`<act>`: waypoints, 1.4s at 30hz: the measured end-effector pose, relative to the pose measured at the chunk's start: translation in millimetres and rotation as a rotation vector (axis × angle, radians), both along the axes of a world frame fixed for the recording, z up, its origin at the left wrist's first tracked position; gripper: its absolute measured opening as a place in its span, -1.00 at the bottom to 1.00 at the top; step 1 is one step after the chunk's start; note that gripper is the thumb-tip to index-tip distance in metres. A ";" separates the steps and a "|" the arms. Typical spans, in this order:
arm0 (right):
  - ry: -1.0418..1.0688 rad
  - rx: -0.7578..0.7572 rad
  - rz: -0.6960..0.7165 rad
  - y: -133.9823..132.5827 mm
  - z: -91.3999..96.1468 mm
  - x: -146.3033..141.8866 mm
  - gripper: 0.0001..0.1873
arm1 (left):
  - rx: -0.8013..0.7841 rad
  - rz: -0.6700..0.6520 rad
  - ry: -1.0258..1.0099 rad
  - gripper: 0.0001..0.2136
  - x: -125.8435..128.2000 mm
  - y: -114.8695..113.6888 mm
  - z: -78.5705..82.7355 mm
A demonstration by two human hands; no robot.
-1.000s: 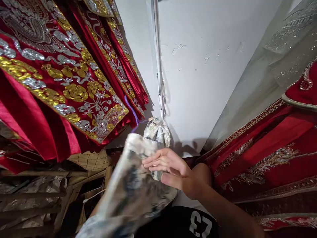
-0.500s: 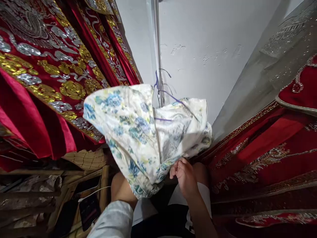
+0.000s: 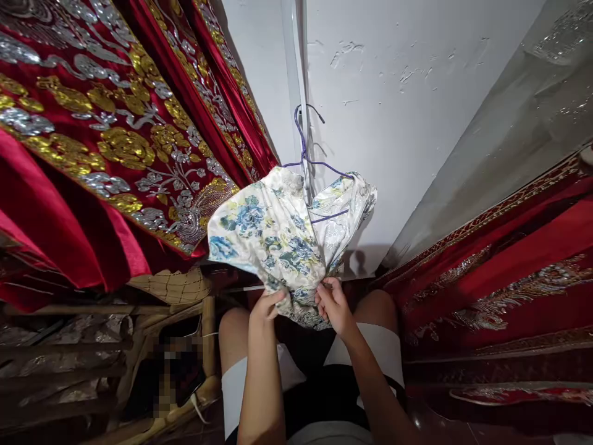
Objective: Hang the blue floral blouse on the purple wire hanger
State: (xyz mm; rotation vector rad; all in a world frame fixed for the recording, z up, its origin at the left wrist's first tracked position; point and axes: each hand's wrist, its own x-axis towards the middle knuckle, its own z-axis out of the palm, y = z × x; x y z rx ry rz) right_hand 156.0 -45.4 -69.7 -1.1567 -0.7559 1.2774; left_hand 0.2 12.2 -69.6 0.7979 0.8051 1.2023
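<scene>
A white blouse (image 3: 273, 228) with blue and green flowers hangs in front of me on a purple wire hanger (image 3: 303, 139). Its V-shaped neckline lies partly open, and the hanger's lower bar shows inside. At the lower left edge of the blouse, my left hand (image 3: 267, 304) grips the gathered cloth, thumb on top. Fingers of my right hand (image 3: 332, 303) pinch the fabric near the bottom of the neckline. The cloth hides some fingertips of both hands.
Red drapery with gold and silver sequins (image 3: 125, 148) fills the left side. More red beaded cloth (image 3: 463, 296) hangs at the right. Behind the blouse is a white wall (image 3: 393, 93) with a vertical strip. A bamboo frame (image 3: 208, 340) stands at lower left.
The blouse now hangs higher and more upright, its hanger plainly visible. My left hand, previously hidden behind the cloth, has come out to its lower left edge. My right hand stays near the lower neckline.
</scene>
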 end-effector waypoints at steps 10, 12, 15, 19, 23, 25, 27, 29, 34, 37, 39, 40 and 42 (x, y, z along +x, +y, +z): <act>-0.003 0.006 0.020 1.7 -1.1 -7.2 -0.67 | -0.118 0.156 0.037 -0.40 -0.6 -4.7 15.5; 0.005 -0.029 -0.029 0.3 0.4 -2.1 -0.66 | -0.071 0.421 0.070 -0.51 1.3 3.5 3.5; -0.005 -0.046 -0.052 1.1 1.6 3.8 -0.65 | 0.071 0.875 0.159 -0.64 13.8 4.1 -16.2; -0.036 -0.046 0.039 0.8 -2.4 0.6 -0.62 | 0.286 0.531 0.263 -0.59 44.2 -20.8 -34.2; -0.149 0.031 0.139 0.3 -4.6 2.0 -0.60 | 0.281 0.223 0.287 -0.63 63.4 -38.5 -40.6; -0.260 0.061 0.167 6.8 4.1 12.8 -0.65 | 0.290 0.217 0.343 -0.78 66.7 -39.5 -40.9; -0.343 0.078 0.170 20.6 24.9 29.7 -0.69 | 0.366 0.210 0.436 -0.85 70.7 -39.8 -41.0; -0.377 0.100 0.131 40.8 59.4 47.7 -0.70 | 0.454 0.210 0.529 -0.88 78.6 -42.7 -43.0; -0.350 0.314 0.082 92.9 171.7 64.6 -0.72 | 0.554 0.184 0.639 -0.86 106.3 -55.5 -58.6; -0.275 0.440 0.052 105.1 207.1 50.3 -0.72 | 0.611 0.140 0.673 -0.85 110.3 -53.4 -63.2; -0.248 0.469 0.033 101.8 206.4 38.7 -0.72 | 0.647 0.107 0.682 -0.87 104.1 -43.8 -56.0; -0.249 0.470 0.039 98.0 200.9 34.3 -0.73 | 0.663 0.104 0.679 -0.87 98.8 -36.2 -47.7; -0.269 0.466 0.059 89.2 187.0 29.5 -0.75 | 0.705 0.163 0.650 -0.86 86.0 -16.1 -19.6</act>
